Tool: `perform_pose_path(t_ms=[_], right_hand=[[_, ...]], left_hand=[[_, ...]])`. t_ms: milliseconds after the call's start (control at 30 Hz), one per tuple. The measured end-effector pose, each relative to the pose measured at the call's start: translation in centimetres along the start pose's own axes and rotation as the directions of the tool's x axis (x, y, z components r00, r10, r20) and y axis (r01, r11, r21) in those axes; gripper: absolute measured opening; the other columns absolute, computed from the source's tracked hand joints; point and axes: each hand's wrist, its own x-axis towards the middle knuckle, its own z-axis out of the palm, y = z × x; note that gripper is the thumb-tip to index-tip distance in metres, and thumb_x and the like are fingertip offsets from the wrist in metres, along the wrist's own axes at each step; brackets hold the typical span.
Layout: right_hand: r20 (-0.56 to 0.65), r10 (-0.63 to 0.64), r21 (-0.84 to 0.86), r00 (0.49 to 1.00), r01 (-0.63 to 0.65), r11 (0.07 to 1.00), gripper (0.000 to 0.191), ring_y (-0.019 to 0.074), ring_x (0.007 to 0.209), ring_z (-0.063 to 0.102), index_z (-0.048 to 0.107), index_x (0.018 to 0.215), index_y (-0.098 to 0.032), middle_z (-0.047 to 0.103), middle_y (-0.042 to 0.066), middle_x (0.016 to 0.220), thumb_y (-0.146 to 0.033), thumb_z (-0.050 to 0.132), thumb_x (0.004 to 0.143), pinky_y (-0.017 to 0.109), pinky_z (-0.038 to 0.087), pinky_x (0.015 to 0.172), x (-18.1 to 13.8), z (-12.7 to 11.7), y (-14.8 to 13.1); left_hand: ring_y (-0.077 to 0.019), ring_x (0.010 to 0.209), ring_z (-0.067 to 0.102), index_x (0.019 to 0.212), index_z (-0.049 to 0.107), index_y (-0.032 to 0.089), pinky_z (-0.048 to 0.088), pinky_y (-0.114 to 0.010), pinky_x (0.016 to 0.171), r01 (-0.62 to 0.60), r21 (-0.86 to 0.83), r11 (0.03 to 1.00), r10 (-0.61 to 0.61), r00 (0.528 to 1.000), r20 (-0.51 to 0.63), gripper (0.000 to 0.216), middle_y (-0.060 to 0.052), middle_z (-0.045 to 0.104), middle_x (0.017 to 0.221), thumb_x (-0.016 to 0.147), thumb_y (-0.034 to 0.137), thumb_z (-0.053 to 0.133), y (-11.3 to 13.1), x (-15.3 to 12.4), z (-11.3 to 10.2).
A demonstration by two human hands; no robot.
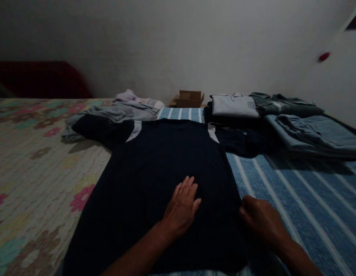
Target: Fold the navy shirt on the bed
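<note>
A dark navy shirt [166, 157] with pale shoulder strips lies spread out in front of me, its neck end away from me and its sleeves out to both sides. Flat on the middle of the cloth rests my left hand [182, 205], fingers stretched and holding nothing. At the shirt's right edge, my right hand [261, 218] is closed, its fingers pinching the side of the cloth. The fingertips of that hand are partly hidden and dim.
Folded jeans [321, 132] are stacked at the right, beside a folded grey shirt [233, 105] and dark green clothes [287, 104]. Crumpled grey clothes [123, 111] lie behind the left sleeve. A cardboard box [189, 100] stands by the wall. Floral and blue striped covers lie underneath.
</note>
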Motion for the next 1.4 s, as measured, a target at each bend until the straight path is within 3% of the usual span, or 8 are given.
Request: perform_pose_path(t_ms=[333, 533, 667, 767, 833, 900, 1133, 1400], right_hand=[[0.037, 0.024, 0.092, 0.999, -0.028, 0.995, 0.019, 0.017, 0.061, 0.059, 0.055, 0.072, -0.019, 0.065, 0.006, 0.069, -0.022, 0.04, 0.083, 0.025, 0.028, 0.052, 0.0, -0.1, 1.0], [0.039, 0.008, -0.073, 0.999, -0.005, 0.997, 0.019, 0.018, 0.059, 0.059, 0.054, 0.075, -0.02, 0.064, 0.005, 0.067, -0.022, 0.039, 0.086, 0.026, 0.026, 0.049, -0.1, -0.1, 0.8], [-0.121, -0.066, -0.174, 0.99, 0.044, 0.984, 0.012, 0.0205, 0.061, 0.06, 0.054, 0.077, -0.022, 0.063, 0.004, 0.069, -0.027, 0.047, 0.084, 0.027, 0.03, 0.048, -0.6, -0.6, -0.6], [-0.342, -0.277, -0.174, 0.898, 0.229, 0.958, 0.012, 0.0214, 0.072, 0.06, 0.056, 0.077, -0.021, 0.064, 0.007, 0.079, -0.028, 0.049, 0.084, 0.031, 0.042, 0.06, -0.2, -0.4, -2.6], [-0.445, -0.403, -0.165, 0.8, 0.369, 0.915, 0.016, 0.0242, 0.089, 0.06, 0.059, 0.093, -0.019, 0.065, 0.011, 0.097, -0.026, 0.047, 0.084, 0.037, 0.047, 0.075, 0.7, 0.5, -4.0], [-0.486, -0.463, -0.16, 0.741, 0.445, 0.881, 0.032, 0.0276, 0.111, 0.053, 0.055, 0.114, -0.016, 0.058, 0.016, 0.119, -0.027, 0.047, 0.085, 0.042, 0.044, 0.088, 2.0, 2.0, -4.7], [-0.399, -0.483, -0.198, 0.779, 0.441, 0.875, 0.062, 0.0304, 0.132, 0.03, 0.045, 0.132, -0.01, 0.036, 0.019, 0.142, -0.053, 0.039, 0.088, 0.049, 0.032, 0.103, 4.2, 7.2, -2.1], [-0.344, -0.477, -0.258, 0.809, 0.408, 0.876, 0.073, 0.0323, 0.131, 0.032, 0.048, 0.132, -0.009, 0.037, 0.019, 0.141, -0.064, 0.04, 0.083, 0.049, 0.034, 0.103, 3.9, 7.4, -0.4]], left_hand=[[-0.0262, 0.137, 0.02, 0.13, 0.039, 0.013, 0.027, -0.049, 0.108, -0.021, -0.004, 1.0, 0.021, 0.999, -0.041, 0.049, -0.015, 0.033, 0.145, 0.088, 0.035, 0.048, -0.4, -0.1, 0.7], [-0.0271, 0.137, 0.019, 0.13, 0.038, 0.013, 0.026, -0.05, 0.109, -0.029, 0.0, 1.0, 0.029, 0.999, -0.039, 0.055, -0.016, 0.032, 0.146, 0.083, 0.037, 0.053, -0.1, -0.3, 0.4], [-0.0277, 0.137, 0.019, 0.13, 0.039, 0.012, 0.026, -0.05, 0.109, -0.024, 0.021, 0.999, 0.025, 0.999, -0.023, 0.056, -0.017, 0.031, 0.146, 0.082, 0.038, 0.054, 0.1, -0.3, 0.2], [-0.0288, 0.137, 0.019, 0.13, 0.039, 0.011, 0.026, -0.05, 0.109, -0.017, 0.038, 0.999, 0.017, 1.0, -0.023, 0.057, -0.018, 0.031, 0.146, 0.081, 0.036, 0.056, 0.1, -0.4, 0.3], [-0.0293, 0.137, 0.02, 0.13, 0.039, 0.012, 0.027, -0.051, 0.108, -0.009, 0.04, 0.999, 0.01, 1.0, -0.028, 0.058, -0.018, 0.031, 0.146, 0.08, 0.034, 0.057, 0.1, -0.5, 0.6], [-0.0295, 0.137, 0.019, 0.132, 0.038, 0.013, 0.028, -0.053, 0.108, 0.0, 0.044, 0.999, 0.001, 1.0, -0.026, 0.058, -0.017, 0.03, 0.146, 0.08, 0.033, 0.056, 0.0, -0.7, 0.9], [-0.0276, 0.138, 0.014, 0.138, 0.031, 0.014, 0.026, -0.052, 0.109, 0.008, 0.061, 0.998, -0.009, 1.0, 0.019, 0.061, -0.014, 0.021, 0.149, 0.086, 0.039, 0.049, 0.4, -1.2, 0.7], [-0.0255, 0.139, 0.011, 0.141, 0.03, 0.017, 0.021, -0.05, 0.111, 0.062, 0.027, 0.998, -0.063, 0.997, 0.048, 0.06, -0.011, 0.017, 0.151, 0.091, 0.051, 0.034, 0.6, -1.8, 0.7]])
